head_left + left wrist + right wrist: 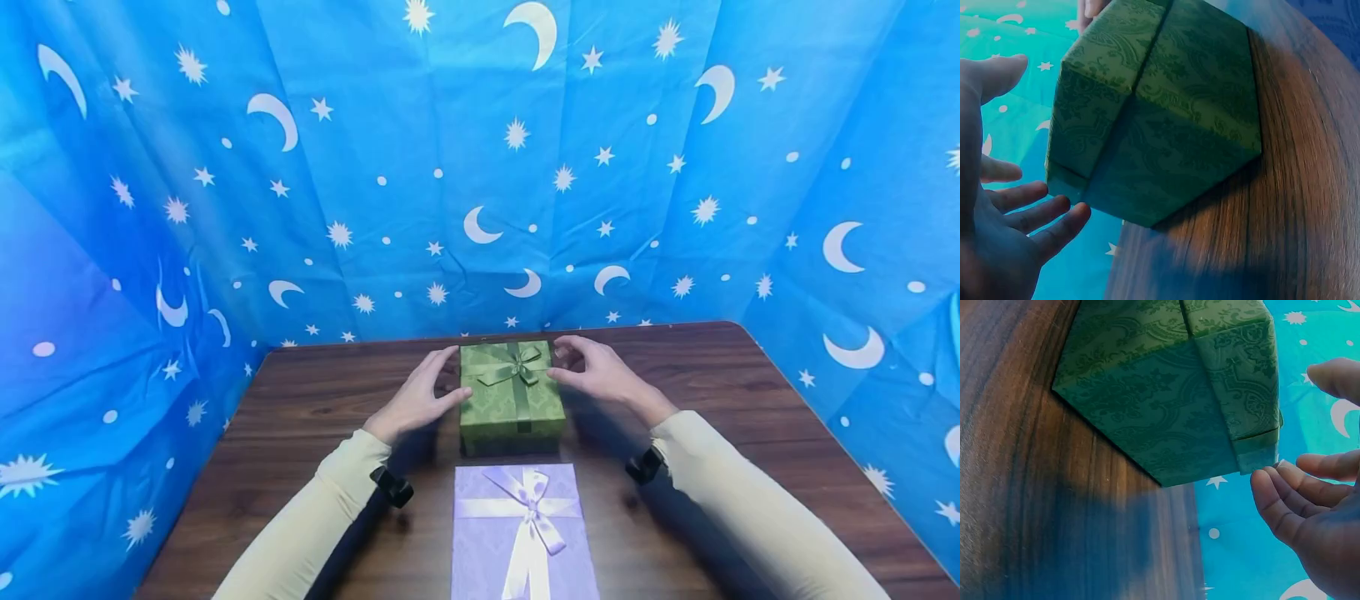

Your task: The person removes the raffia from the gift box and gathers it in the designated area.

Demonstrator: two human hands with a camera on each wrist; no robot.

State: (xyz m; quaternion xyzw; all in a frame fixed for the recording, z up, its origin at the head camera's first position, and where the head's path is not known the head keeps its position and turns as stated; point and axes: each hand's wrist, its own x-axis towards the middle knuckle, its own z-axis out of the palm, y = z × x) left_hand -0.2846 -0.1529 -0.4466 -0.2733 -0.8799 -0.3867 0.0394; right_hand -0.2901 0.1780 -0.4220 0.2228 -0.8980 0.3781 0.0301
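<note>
A green patterned gift box (487, 408) with a lid and a green ribbon bow (519, 367) sits near the far side of the table. My left hand (420, 396) is at its left side, thumb and fingers spread around the near and far parts of that side. On the opposite side is my right hand (600, 371), fingers loosely bent close to the lid's edge. In the left wrist view, the left fingertips (1075, 212) overlap the box's lower corner. The right wrist view has the right fingertips (1263, 478) right at the lid's corner. Neither hand grips the box.
A lavender gift box (487, 550) with a pale satin bow (532, 507) lies nearer the front, just before the green one. Both stand on a dark wood-grain table (315, 400). A blue cloth (420, 125) with white moons and stars hangs around the back and sides.
</note>
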